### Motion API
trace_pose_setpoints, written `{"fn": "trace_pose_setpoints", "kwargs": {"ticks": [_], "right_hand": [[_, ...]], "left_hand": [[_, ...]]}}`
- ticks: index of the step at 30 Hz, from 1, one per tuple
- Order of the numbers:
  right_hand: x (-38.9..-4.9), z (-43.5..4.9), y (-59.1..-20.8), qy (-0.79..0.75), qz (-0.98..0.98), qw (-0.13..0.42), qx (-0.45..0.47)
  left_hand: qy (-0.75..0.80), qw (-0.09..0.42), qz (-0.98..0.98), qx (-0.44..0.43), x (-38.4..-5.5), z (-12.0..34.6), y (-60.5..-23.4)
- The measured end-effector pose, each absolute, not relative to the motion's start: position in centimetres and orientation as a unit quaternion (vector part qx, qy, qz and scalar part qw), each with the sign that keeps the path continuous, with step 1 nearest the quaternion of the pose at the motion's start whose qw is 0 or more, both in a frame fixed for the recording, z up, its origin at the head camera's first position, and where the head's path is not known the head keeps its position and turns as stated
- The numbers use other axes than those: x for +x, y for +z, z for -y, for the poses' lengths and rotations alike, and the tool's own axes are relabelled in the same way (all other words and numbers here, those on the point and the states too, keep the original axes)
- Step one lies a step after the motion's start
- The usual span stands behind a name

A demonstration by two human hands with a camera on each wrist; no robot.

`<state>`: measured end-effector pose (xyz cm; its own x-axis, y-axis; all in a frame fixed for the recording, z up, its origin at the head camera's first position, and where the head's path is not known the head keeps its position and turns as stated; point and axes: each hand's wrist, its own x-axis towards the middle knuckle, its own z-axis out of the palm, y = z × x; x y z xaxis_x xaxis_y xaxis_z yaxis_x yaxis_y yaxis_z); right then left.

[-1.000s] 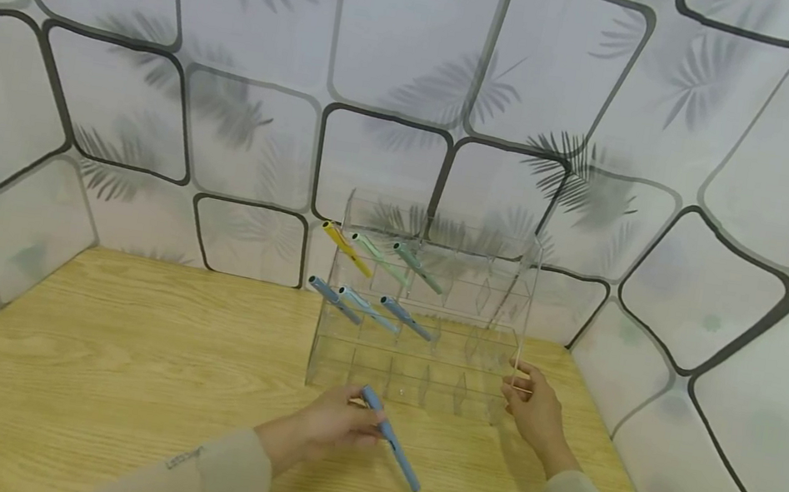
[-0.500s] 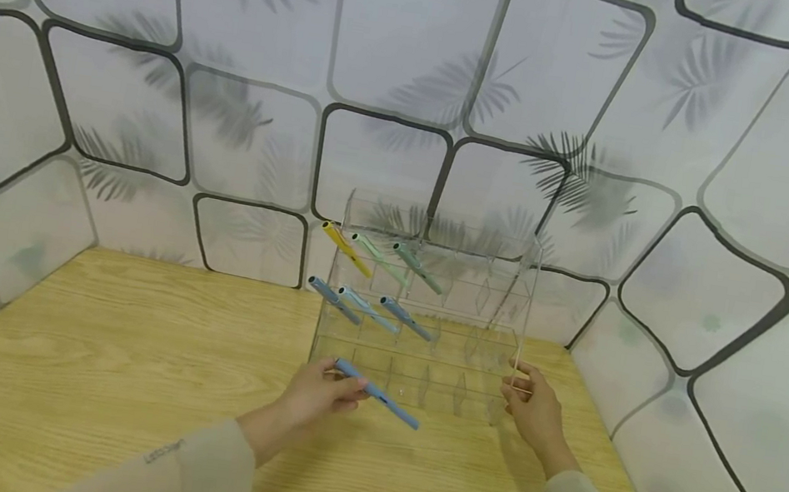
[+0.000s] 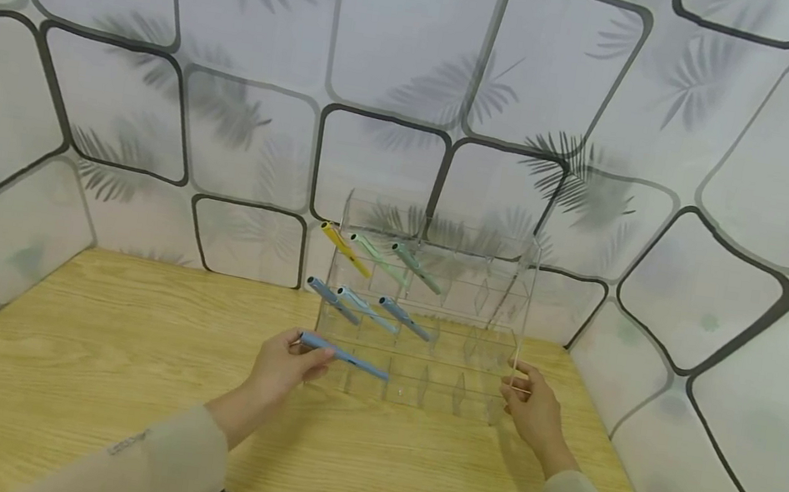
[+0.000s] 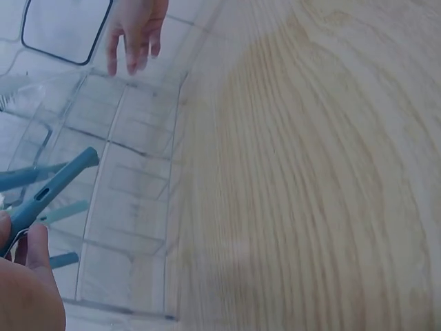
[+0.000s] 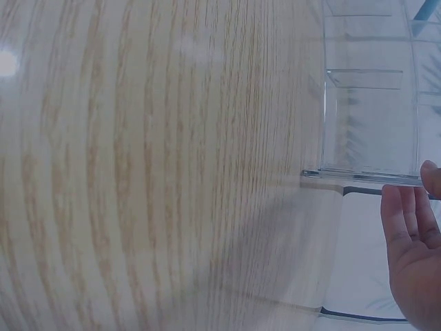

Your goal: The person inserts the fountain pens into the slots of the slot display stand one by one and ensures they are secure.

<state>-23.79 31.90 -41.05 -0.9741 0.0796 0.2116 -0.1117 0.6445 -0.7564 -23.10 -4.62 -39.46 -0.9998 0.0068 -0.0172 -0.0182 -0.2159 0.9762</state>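
Note:
My left hand point(image 3: 282, 369) pinches a blue pen point(image 3: 355, 361) by its capped end. The pen slants across the front of the lowest tier of a clear acrylic pen rack point(image 3: 437, 397), at its left side. In the left wrist view the pen point(image 4: 55, 186) points away from the thumb and fingers. My right hand point(image 3: 536, 413) grips the rack's right side panel. The right wrist view shows the thumb on one face of the panel and the fingers point(image 5: 406, 210) along the other.
On the top tier lie a yellow pen point(image 3: 346, 249), a light green pen point(image 3: 379, 259) and a darker green pen point(image 3: 417, 268). The middle tier carries blue pens point(image 3: 405, 318). The rack stands on a wooden table point(image 3: 160, 348) before a patterned wall point(image 3: 256, 151); another wall rises at right.
My left hand has carried the blue pen left and up toward the rack's lowest tier, and the pen has turned closer to level. The right hand stays at the side panel.

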Motion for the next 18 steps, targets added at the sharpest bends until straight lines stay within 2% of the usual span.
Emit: {"fn": "trace_pose_setpoints", "kwargs": {"ticks": [18], "right_hand": [[-23.8,-31.9,-41.0,0.423,0.899,0.113,0.008]], "left_hand": [[0.745,-0.069,-0.663,-0.008,-24.0,7.7,-39.7]]}}
